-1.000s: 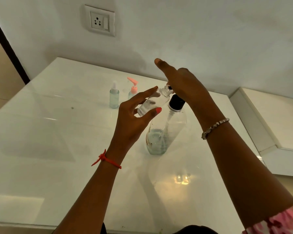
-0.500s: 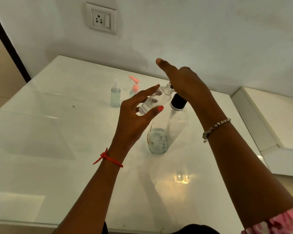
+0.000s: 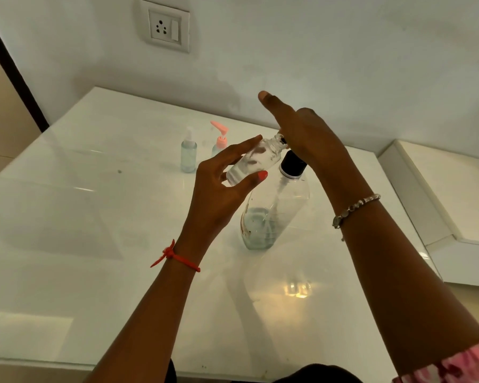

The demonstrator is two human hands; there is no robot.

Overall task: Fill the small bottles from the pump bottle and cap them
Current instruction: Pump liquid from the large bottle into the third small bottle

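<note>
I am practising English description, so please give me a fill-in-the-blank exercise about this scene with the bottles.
1. The left hand holds a small clear bottle without a ____.
2. The right hand presses the top of the pump bottle, whose collar is ____.
3. At the back, one small bottle has a ____ pump top.
Missing words: cap; black; pink.

Table: glossy white tabletop (image 3: 94,217), a patch of reflected light on its near side.
Centre: clear pump bottle (image 3: 271,217) with a black collar, standing upright, a little liquid at its base.
Far side: small spray bottle (image 3: 188,156) and pink-topped bottle (image 3: 221,140), upright, just beside each other.
</note>
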